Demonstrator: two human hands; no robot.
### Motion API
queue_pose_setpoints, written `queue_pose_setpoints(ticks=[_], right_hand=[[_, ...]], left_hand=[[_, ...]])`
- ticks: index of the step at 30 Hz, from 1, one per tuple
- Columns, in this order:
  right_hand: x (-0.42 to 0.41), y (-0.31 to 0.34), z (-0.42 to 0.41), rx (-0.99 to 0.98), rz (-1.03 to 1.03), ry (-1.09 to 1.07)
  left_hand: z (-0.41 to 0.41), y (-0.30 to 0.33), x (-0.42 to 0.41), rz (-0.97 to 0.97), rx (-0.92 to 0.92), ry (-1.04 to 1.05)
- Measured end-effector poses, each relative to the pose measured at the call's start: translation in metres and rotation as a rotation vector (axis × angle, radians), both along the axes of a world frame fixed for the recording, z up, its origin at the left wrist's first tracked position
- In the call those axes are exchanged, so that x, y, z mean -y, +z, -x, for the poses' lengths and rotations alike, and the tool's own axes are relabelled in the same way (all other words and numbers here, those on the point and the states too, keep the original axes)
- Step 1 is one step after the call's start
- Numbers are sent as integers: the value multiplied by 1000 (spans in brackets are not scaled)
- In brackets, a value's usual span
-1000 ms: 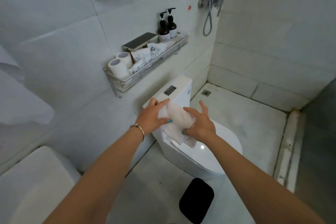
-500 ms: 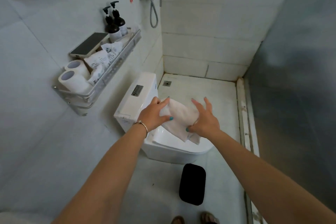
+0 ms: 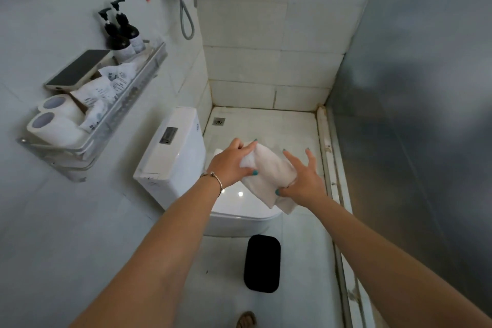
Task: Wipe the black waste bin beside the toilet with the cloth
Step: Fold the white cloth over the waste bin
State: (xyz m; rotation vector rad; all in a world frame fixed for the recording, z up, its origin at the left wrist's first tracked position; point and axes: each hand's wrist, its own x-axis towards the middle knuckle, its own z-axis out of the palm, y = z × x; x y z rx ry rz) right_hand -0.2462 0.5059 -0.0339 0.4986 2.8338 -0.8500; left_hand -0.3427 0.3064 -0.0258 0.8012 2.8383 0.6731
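Note:
A white cloth (image 3: 269,176) is folded and held in the air above the closed toilet lid (image 3: 239,202). My left hand (image 3: 231,162) grips its upper end with fingers and thumb curled round it. My right hand (image 3: 303,181) holds the lower end, thumb pinching under the cloth and the other fingers spread. The black waste bin (image 3: 262,263) stands on the white floor just in front of the toilet bowl, below both hands and untouched.
The toilet tank (image 3: 173,152) stands against the left wall under a wall shelf (image 3: 111,120) carrying paper rolls, sachets, a phone and two pump bottles. A shower hose (image 3: 186,16) hangs in the corner. A frosted partition (image 3: 412,114) closes the right side. A sandalled foot (image 3: 246,319) shows at the bottom.
The view has swung right and down, so the bin and toilet now sit nearer the centre. Both hands keep hold of the cloth, and the right fingers have spread wider.

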Motion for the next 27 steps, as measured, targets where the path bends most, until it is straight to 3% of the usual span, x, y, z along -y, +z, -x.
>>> queue_pose_setpoints(ticks=[20,27], right_hand=[[-97,-3,-73,27,20,186],[-99,-9,-83,55,14,201]], left_hand=[[-110,-13,-67,-68,31,170],[-122,-26,-69,-181,154,208]])
